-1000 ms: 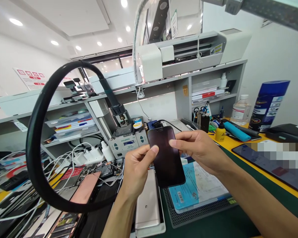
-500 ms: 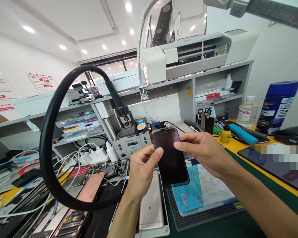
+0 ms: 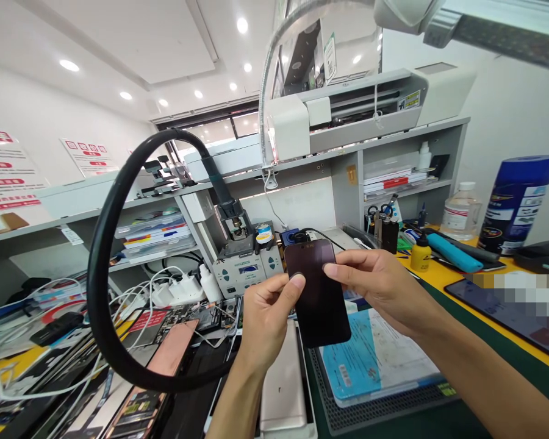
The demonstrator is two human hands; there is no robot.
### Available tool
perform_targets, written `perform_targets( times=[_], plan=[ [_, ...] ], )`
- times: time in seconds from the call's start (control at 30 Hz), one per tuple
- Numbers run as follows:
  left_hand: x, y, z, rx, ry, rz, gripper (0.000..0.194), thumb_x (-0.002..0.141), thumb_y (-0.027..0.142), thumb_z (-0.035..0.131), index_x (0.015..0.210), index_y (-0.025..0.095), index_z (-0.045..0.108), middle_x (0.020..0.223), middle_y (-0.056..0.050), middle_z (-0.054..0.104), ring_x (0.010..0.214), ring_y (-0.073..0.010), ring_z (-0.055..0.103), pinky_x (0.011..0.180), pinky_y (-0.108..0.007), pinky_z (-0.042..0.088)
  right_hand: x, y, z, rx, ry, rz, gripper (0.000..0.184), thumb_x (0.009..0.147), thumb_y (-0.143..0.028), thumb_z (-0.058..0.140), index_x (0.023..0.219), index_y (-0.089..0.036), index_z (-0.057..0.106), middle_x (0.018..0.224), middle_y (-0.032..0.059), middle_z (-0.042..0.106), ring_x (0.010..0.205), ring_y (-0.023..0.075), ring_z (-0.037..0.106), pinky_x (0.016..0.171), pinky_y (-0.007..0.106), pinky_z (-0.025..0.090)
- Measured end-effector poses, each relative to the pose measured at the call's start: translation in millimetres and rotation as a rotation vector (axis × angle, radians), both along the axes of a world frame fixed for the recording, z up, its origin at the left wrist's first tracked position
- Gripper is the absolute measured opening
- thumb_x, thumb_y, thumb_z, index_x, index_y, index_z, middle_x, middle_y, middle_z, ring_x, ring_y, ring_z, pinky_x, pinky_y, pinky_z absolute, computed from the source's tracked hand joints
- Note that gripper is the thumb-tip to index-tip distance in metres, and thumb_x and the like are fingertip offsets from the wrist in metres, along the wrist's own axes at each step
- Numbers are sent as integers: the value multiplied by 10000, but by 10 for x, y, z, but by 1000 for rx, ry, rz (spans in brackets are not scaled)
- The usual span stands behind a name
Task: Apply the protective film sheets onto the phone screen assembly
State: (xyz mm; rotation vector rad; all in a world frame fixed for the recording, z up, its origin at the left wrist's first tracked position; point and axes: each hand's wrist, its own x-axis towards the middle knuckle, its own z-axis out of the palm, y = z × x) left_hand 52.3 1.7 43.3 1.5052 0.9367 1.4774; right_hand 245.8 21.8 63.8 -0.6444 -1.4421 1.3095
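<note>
A dark phone screen (image 3: 322, 311), with a notch at its top, is held up in front of me, its black face turned my way. My left hand (image 3: 269, 311) pinches its left edge, thumb on the front. On the opposite edge, my right hand (image 3: 370, 280) grips it with the thumb resting on the glass near the top. The fingers behind it are hidden, and I cannot tell whether a phone body is attached. Below lie a gold phone back (image 3: 282, 390) and a blue and white booklet or packet (image 3: 370, 360) on a dark mesh mat (image 3: 343, 421).
A thick black hose (image 3: 98, 292) loops at the left from a grey soldering station (image 3: 242, 274). Phone parts and a pink phone back (image 3: 174, 347) crowd the left side. A yellow bottle (image 3: 421, 255), blue spray can (image 3: 515, 204) and large dark phone (image 3: 507, 314) are at right.
The view has shifted slightly, so the surroundings sit a little lower and further right. The screen has tilted a little, its lower frame edge now less visible. Both hands keep their hold.
</note>
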Motion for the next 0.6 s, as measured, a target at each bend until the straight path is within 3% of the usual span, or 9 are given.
perform_targets(
  times=[0.23, 0.4, 0.6],
  plan=[
    [-3, 5, 26, -11, 5, -35, 341, 874, 458, 702, 722, 153, 687, 661, 2, 475, 643, -133, 394, 599, -287, 305, 23, -5, -6, -9, -6, 4, 147, 799, -292, 827, 768, -173, 748, 658, -32, 537, 633, 110, 432, 590, 247, 369],
    [5, 28, -12, -25, -32, -11, 341, 848, 442, 739, 682, 163, 634, 669, 9, 484, 647, -129, 401, 604, -277, 313, 6, 9, -6, -30, 6, -23, 162, 765, -296, 856, 752, -165, 762, 677, -11, 602, 656, 126, 489, 615, 257, 418],
    [32, 63, -43, -63, -119, 14, 395, 875, 490, 692, 658, 169, 611, 622, 22, 468, 606, -125, 416, 596, -269, 350, 22, 69, -4, -144, 88, -17, 208, 731, -330, 886, 832, -181, 783, 842, 38, 719, 790, 186, 641, 707, 293, 542]
  ],
)
